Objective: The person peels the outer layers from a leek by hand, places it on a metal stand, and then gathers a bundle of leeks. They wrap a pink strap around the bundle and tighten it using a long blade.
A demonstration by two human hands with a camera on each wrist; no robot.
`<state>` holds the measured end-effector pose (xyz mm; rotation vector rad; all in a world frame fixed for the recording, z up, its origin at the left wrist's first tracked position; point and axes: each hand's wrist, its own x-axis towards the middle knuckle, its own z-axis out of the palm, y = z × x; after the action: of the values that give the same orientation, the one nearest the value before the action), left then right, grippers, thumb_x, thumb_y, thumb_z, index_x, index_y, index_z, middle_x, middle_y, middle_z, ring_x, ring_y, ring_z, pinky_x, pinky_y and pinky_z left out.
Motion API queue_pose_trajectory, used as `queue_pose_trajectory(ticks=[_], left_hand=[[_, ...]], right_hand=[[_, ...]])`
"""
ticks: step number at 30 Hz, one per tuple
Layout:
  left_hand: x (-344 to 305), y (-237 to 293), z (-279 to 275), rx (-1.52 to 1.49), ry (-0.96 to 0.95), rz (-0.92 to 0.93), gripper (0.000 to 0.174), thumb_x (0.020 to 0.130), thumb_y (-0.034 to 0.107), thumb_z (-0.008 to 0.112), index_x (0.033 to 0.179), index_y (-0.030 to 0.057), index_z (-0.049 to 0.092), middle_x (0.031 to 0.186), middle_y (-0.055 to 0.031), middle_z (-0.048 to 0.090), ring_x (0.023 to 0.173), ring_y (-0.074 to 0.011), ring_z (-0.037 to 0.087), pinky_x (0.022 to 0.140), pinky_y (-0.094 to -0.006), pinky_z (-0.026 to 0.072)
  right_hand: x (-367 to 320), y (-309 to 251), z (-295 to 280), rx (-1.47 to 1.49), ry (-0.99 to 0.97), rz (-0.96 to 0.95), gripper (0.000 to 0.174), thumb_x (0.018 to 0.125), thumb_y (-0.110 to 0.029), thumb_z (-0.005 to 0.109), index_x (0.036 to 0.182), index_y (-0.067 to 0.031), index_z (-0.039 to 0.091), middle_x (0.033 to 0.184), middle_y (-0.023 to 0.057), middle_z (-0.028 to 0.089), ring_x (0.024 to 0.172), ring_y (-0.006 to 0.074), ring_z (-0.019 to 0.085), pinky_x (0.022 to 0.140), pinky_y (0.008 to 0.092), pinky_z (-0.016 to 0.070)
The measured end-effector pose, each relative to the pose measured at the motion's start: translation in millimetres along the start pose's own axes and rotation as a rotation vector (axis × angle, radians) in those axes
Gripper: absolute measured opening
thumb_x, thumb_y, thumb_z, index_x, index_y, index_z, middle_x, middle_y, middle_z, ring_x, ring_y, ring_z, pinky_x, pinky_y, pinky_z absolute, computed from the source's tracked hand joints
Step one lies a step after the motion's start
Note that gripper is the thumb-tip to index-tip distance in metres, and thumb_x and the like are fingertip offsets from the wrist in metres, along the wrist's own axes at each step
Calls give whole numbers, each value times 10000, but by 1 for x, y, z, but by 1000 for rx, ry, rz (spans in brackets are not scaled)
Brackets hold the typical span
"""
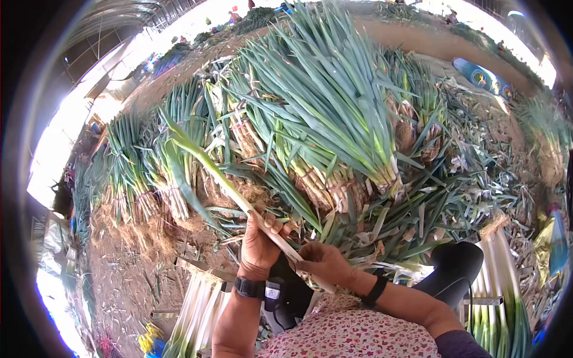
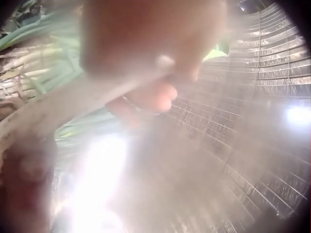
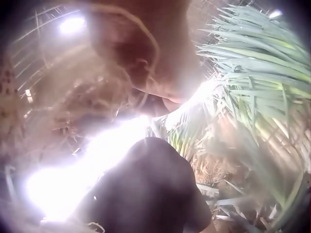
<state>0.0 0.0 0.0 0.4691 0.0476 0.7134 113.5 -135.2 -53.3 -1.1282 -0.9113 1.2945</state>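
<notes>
A single long green onion (image 1: 224,181) lies diagonally across the head view, its leaves up and left, its root end low near the lap. My left hand (image 1: 260,246) grips its white stalk around the middle. Lower down, my right hand (image 1: 325,262) pinches the stalk close to the roots. In the left wrist view the pale stalk (image 2: 63,99) passes under the blurred left hand (image 2: 150,43). Blurred roots (image 3: 92,87) hang beside the right hand (image 3: 150,48) in the right wrist view; its fingertips are hard to make out there.
Tied onion bundles (image 1: 340,185) are heaped ahead, with more bundles (image 1: 143,197) at the left. White-stalked onions lie in racks at lower left (image 1: 197,304) and right (image 1: 498,268). Loose leaves (image 1: 382,232) litter the ground before the knees.
</notes>
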Motion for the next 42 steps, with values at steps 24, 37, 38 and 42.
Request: queue_pose_trajectory(ticks=[24,37,38,42], left_hand=[[-17,-27,0,178,127,89,278,840,167,628,1092,87,540,1011,-79,605,1103,-262,508,981,-423,371],[-16,-25,-4,234,66,30,347,837,254,636,1095,51,522,1028,-91,591,1083,-265,514,970,-426,381],[-17,-25,-7,246,73,20,355,837,266,635,1095,50,521,1018,-86,595,1078,-264,517,960,-424,390],[-14,-26,-11,274,69,-18,382,839,311,627,1095,47,525,975,-67,604,1051,-261,533,917,-406,425]], right_hand=[[33,-73,8,-815,245,-259,171,713,-185,665,671,-33,599,629,139,576,575,333,569,522,379,455],[34,-70,2,-621,212,-230,127,746,-156,658,747,-30,652,643,86,618,556,161,588,537,287,459],[35,-65,-3,-550,190,-207,118,752,-142,652,753,-24,654,644,68,625,564,126,584,548,268,458],[34,-53,-12,-136,104,38,98,756,-90,619,759,3,651,688,11,613,638,63,542,602,233,448]])
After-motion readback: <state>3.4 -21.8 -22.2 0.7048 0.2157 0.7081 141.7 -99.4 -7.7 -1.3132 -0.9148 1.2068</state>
